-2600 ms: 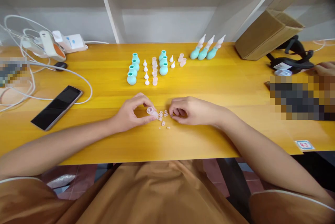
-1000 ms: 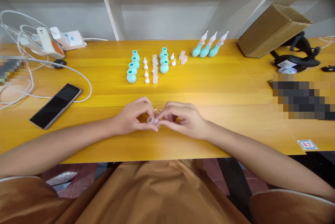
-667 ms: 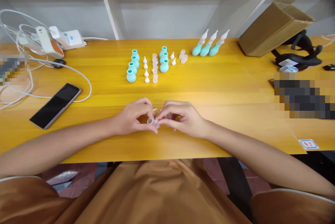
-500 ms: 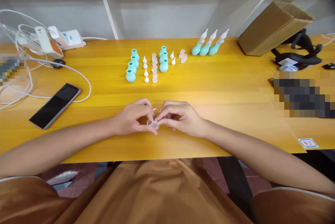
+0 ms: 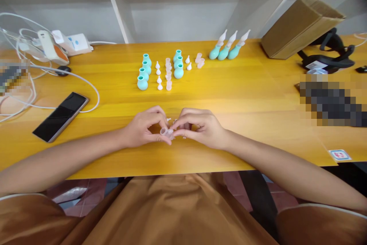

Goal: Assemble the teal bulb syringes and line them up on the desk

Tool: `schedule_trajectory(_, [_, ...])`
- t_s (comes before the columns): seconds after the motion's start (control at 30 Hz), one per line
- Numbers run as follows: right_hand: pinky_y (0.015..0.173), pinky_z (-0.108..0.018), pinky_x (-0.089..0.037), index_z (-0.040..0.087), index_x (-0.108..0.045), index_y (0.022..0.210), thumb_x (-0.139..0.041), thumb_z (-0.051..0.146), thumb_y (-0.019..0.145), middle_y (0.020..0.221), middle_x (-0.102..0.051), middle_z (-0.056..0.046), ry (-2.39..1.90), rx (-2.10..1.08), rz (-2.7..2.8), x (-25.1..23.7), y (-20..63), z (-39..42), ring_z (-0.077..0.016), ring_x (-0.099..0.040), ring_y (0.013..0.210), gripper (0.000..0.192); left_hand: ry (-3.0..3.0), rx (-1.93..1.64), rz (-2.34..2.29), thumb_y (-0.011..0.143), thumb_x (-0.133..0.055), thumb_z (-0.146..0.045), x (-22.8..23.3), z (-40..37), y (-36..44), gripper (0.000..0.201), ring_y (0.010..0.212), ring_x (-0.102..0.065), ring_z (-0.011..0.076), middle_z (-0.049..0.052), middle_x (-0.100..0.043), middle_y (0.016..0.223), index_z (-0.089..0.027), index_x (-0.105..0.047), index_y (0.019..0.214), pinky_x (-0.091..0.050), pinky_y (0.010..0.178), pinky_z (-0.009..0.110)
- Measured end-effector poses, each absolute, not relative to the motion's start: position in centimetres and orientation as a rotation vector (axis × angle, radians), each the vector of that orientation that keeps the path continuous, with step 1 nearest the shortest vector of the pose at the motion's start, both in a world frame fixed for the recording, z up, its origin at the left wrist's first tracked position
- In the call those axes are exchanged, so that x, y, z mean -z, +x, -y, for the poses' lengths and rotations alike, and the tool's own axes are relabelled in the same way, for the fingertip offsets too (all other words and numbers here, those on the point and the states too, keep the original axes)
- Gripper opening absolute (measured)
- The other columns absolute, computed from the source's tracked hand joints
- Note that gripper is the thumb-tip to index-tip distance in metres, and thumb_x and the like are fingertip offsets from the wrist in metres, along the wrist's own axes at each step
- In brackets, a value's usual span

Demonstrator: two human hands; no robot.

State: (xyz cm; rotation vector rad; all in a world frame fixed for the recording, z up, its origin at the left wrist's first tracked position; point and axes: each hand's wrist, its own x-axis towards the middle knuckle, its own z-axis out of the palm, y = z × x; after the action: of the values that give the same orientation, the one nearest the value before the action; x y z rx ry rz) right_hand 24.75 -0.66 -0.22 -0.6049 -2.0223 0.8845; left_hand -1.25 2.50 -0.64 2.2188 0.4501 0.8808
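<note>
I see a yellow wooden table point(image 5: 258, 96) running the full width, pushed against a white shelving unit point(image 5: 183, 8) with a slanted white upright point(image 5: 114, 6) and pale back panels. Reddish tiled floor point(image 5: 86, 199) shows under the table edge. Light is even and soft, with a mild sheen on the wood.

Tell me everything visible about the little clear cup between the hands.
The cup is small, translucent and pinkish, like soft plastic or silicone. It has a round open mouth, tilted toward the camera and left. The left hand pinches it between thumb and fingers just above the table; the right hand meets its far end with its fingertips. What lies inside cannot be told.
</note>
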Motion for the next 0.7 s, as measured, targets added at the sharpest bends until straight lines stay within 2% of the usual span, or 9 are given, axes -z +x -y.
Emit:
schedule_trajectory(0.13, [0.062, -0.022, -0.053, 0.020, -0.083, 0.117, -0.084, 0.029, 0.099, 0.087, -0.072, -0.001, -0.632, -0.899, 2.017, 0.32, 24.93, 0.76, -0.0083, -0.061, 0.062, 0.020, 2.166, -0.913, -0.500, 0.085, -0.094, -0.049, 0.65, -2.54, -1.18, 0.037, 0.087, -0.069, 0.0194, 0.005, -0.079, 0.088, -0.021, -0.070, 0.084, -0.056, 0.078, 0.032])
schedule_trajectory(0.43, [0.062, -0.023, -0.056, 0.019, -0.080, 0.125, -0.078, 0.026, 0.103, 0.089, -0.072, -0.002, -0.588, -0.790, 2.050, 0.26, 25.11, 0.74, -0.0097, -0.064, 0.065, 0.023, 2.130, -1.000, -0.487, 0.087, -0.094, -0.045, 0.68, -2.73, -1.15, 0.033, 0.085, -0.070, 0.0178, 0.004, -0.078, 0.088, -0.020, -0.071, 0.088, -0.055, 0.078, 0.030])
schedule_trajectory(0.7, [0.065, -0.026, -0.059, 0.018, -0.064, 0.152, -0.070, 0.026, 0.109, 0.096, -0.077, -0.006, -0.468, -0.166, 2.309, 0.30, 25.72, 0.63, -0.0152, -0.074, 0.077, 0.045, 2.142, -1.019, -0.506, 0.089, -0.092, -0.044, 0.86, -2.74, -1.24, 0.033, 0.084, -0.068, 0.0164, 0.003, -0.075, 0.088, -0.020, -0.069, 0.089, -0.054, 0.078, 0.029])
